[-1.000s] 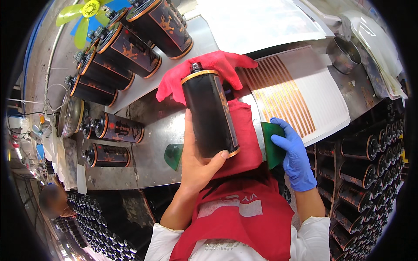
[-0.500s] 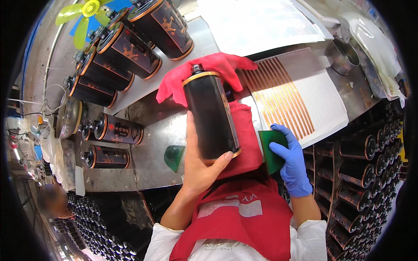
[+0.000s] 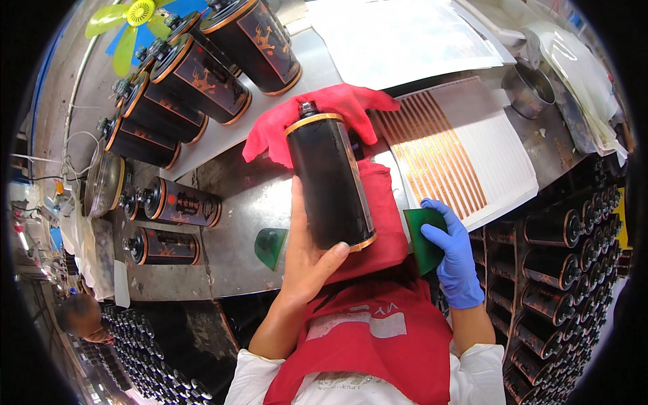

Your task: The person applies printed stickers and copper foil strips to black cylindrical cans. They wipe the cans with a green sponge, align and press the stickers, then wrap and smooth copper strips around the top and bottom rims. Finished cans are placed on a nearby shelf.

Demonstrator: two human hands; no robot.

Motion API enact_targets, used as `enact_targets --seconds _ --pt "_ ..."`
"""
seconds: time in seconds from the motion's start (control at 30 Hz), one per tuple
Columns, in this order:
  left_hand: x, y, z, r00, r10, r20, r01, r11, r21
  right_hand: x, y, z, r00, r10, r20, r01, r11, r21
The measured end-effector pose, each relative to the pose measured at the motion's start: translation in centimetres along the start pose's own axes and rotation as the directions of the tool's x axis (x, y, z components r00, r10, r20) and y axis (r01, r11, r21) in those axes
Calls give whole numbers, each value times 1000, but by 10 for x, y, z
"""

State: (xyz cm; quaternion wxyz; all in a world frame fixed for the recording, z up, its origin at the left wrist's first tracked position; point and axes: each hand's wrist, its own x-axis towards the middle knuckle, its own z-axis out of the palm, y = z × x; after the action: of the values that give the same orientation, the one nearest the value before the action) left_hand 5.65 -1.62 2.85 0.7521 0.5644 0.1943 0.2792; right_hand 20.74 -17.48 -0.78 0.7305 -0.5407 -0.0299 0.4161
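A black bottle with copper-coloured bands at both ends rests in my bare left hand, neck pointing away from me. My left thumb presses near its base, while the other fingers are hidden beneath or behind it. Under and beyond the bottle lies a red cloth. My right hand, in a blue glove, pinches a flat green scraper just right of the cloth. Another green scraper lies on the metal table left of my left hand.
A white sheet with copper strips lies at the right, near a metal cup. Several decorated black bottles stand at the upper left, beside a yellow-green fan. Racks of bottles fill the right side. Another person is at the lower left.
The bottle in my left hand has shifted very slightly toward me. My gloved right hand and its green scraper have moved slightly down. My grips look the same.
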Motion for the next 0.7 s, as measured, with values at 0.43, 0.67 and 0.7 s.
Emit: enact_targets --seconds 0.43,0.67,0.7 --pt "1 -7 0 999 37 -18 -37 999 25 3 3 -5 1000 11 20 -11 1000 3" --pt "-2 -1 12 999 2 -42 5 986 164 3 4 -8 1000 5 16 -5 1000 -3" --pt "-2 0 14 999 2 -53 7 985 172 3 4 -7 1000 8 19 -8 1000 1"
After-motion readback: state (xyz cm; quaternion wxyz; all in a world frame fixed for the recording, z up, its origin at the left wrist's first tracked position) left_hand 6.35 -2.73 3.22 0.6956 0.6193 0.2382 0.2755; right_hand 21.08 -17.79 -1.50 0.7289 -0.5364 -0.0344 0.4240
